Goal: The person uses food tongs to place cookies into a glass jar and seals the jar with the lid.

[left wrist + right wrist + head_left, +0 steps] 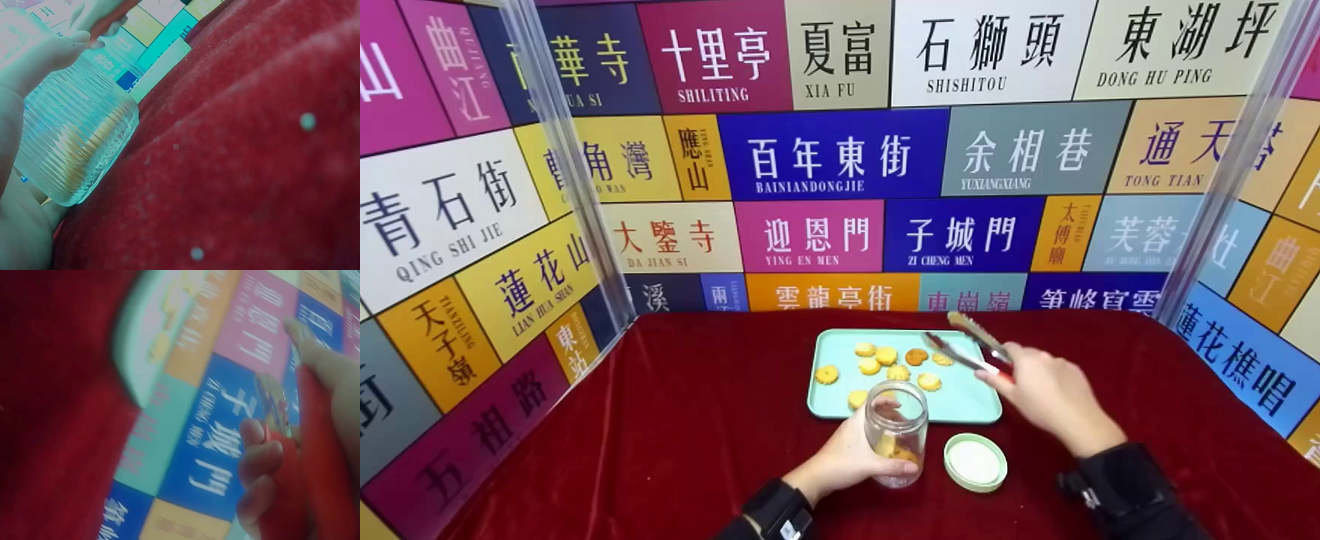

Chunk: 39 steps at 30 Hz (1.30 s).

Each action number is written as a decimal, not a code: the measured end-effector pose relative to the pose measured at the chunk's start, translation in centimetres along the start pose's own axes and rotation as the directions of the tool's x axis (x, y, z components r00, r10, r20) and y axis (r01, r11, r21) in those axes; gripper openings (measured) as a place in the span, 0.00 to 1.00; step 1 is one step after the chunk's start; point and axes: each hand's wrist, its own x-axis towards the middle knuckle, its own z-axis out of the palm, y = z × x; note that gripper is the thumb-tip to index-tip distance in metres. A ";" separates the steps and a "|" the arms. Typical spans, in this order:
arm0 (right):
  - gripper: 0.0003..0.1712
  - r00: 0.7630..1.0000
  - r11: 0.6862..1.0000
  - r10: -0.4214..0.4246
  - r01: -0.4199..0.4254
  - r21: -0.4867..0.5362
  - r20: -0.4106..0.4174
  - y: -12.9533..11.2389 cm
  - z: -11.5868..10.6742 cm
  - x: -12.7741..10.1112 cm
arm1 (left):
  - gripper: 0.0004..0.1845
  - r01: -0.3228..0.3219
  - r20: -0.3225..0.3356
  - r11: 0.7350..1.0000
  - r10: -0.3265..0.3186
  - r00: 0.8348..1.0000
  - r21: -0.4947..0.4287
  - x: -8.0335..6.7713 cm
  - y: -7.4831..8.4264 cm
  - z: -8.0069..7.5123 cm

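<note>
from the head view, my left hand (847, 457) is wrapped around a clear glass jar (896, 431) standing upright on the red cloth (660, 420), fingers curled about its side; a few cookies show at its bottom. just right of the jar lies its pale green lid (975, 462), flat on the cloth. behind them sits a teal tray (967, 401) with round yellow cookies (885, 355) scattered on it. my right hand (1046, 394) grips the red handle of a pair of tongs (971, 343), their tips apart above the tray's right side, holding nothing that i can see. in the left wrist view, the ribbed jar (76, 143) rests against my palm, my fingers (39, 53) bent over its shoulder, the cloth (253, 157) beside it. the right wrist view is blurred: my fingers (259, 461) are closed round the tongs' handle (315, 461), with the tray's edge (135, 343) off to the left.
</note>
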 end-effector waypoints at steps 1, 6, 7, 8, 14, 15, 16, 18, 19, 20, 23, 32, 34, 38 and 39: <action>0.29 1.000 1.000 0.001 -0.002 0.003 0.012 -0.1 0.6 -0.1 | 0.48 -0.002 0.000 1.000 0.002 1.000 0.002 0.0 0.0 0.0; 0.28 0.996 1.000 -0.018 0.019 -0.015 0.084 -0.4 3.0 -0.6 | 0.49 -0.007 0.003 1.000 0.007 1.000 -0.002 0.0 -0.1 0.1; 0.29 0.995 0.999 -0.022 0.024 -0.022 0.094 -0.4 3.3 -0.8 | 0.49 -0.005 0.004 1.000 0.005 1.000 -0.004 0.1 -0.2 0.1; 0.29 0.995 0.999 -0.023 0.027 -0.032 0.101 -0.5 3.5 -0.9 | 0.48 -0.008 0.004 1.000 0.008 1.000 -0.008 0.1 -0.2 0.1; 0.32 0.987 0.997 -0.011 0.023 -0.076 0.160 -0.5 4.0 -1.1 | 0.48 -0.010 0.005 1.000 0.010 1.000 -0.022 0.2 -0.3 0.1; 0.33 0.985 0.997 -0.008 0.022 -0.080 0.171 -0.4 4.0 -1.1 | 0.48 -0.006 0.005 1.000 0.006 1.000 -0.019 0.2 -0.3 0.1; 0.33 0.984 0.996 -0.008 0.023 -0.083 0.181 -0.4 4.0 -1.0 | 0.48 -0.004 0.004 1.000 0.004 1.000 -0.017 0.2 -0.3 0.1; 0.33 0.980 0.996 -0.006 0.023 -0.083 0.201 -0.4 4.1 -0.9 | 0.48 -0.001 0.005 1.000 0.001 1.000 -0.017 0.1 -0.2 0.1; 0.33 0.978 0.996 -0.005 0.023 -0.083 0.209 -0.4 4.1 -0.9 | 0.48 0.001 0.005 1.000 0.000 1.000 -0.019 0.1 -0.2 0.1; 0.33 0.977 0.996 -0.005 0.023 -0.083 0.213 -0.4 4.1 -0.9 | 0.47 0.001 0.004 1.000 -0.001 1.000 -0.022 0.1 -0.2 0.2; 0.30 0.978 0.996 -0.018 0.037 -0.086 0.206 -0.4 4.2 -0.9 | 0.47 0.005 0.004 1.000 -0.005 1.000 -0.031 0.2 -0.3 0.1; 0.26 0.984 0.993 -0.040 0.058 -0.102 0.175 -0.4 3.4 -0.7 | 0.47 0.001 0.008 0.999 0.000 1.000 -0.047 0.2 -0.4 0.1; 0.26 0.981 0.993 -0.030 0.052 -0.110 0.193 -0.2 2.7 -0.8 | 0.47 0.002 0.008 0.999 -0.001 1.000 -0.049 0.2 -0.3 0.1; 0.24 0.974 0.992 -0.003 0.032 -0.121 0.227 0.1 1.7 -0.9 | 0.46 0.005 0.001 0.999 -0.005 1.000 -0.046 0.1 -0.2 0.1; 0.25 0.972 0.992 0.000 0.029 -0.123 0.234 0.2 1.5 -0.9 | 0.46 0.006 -0.001 0.999 -0.006 1.000 -0.046 0.1 -0.1 0.1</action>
